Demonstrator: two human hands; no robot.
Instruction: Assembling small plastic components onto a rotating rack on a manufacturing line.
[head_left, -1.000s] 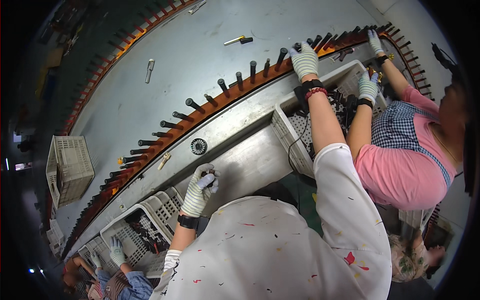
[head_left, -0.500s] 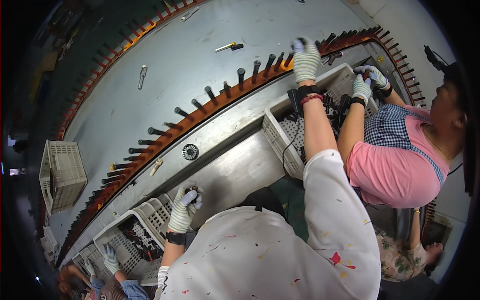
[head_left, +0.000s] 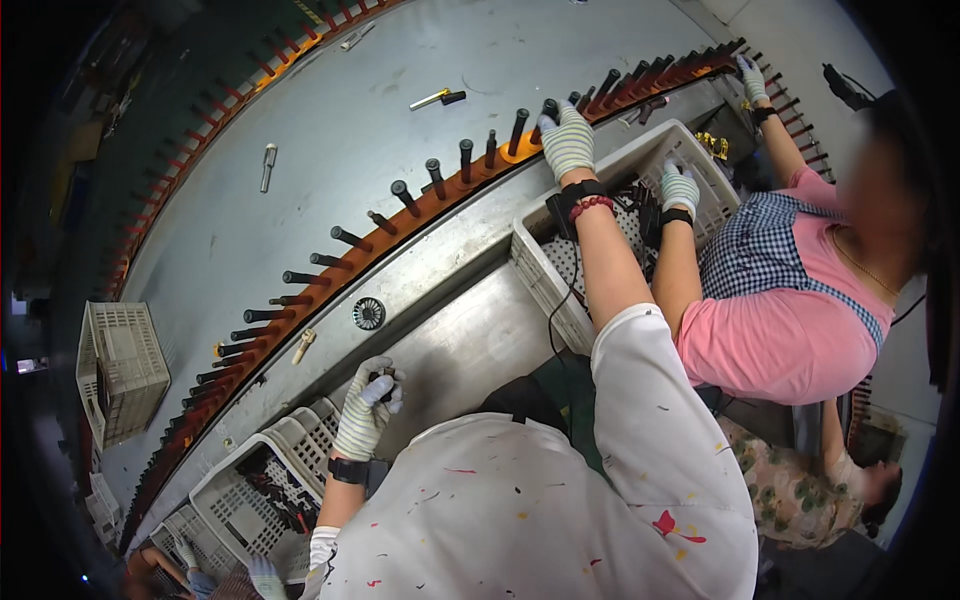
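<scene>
My left hand (head_left: 366, 410), in a striped glove, is closed around a small dark part (head_left: 386, 374), mostly hidden by the fingers, over the near metal ledge. My right hand (head_left: 568, 145), gloved alike, reaches forward to the curved rail (head_left: 385, 243). Its fingers are closed at the top of a black cylindrical piece (head_left: 550, 107) standing on the rail. Similar black pieces (head_left: 433, 168) stand on pegs along the rail to either side. Between my hands, a round black slotted disc (head_left: 369, 314) and a cream-coloured short tool (head_left: 304, 346) lie on the metal edge.
Below my right forearm is a pale crate (head_left: 540, 262) of dark parts. Another crate (head_left: 235, 505) of dark parts stands lower left. A co-worker in pink (head_left: 780, 340) reaches to the rail at right. A yellow-and-black stick (head_left: 437, 99) and metal tool (head_left: 268, 167) lie on the grey table (head_left: 330, 150).
My right hand has moved left along with the rail's pegs, which have shifted left. My left hand stays near its place. The co-worker's one hand has gone up to the rail.
</scene>
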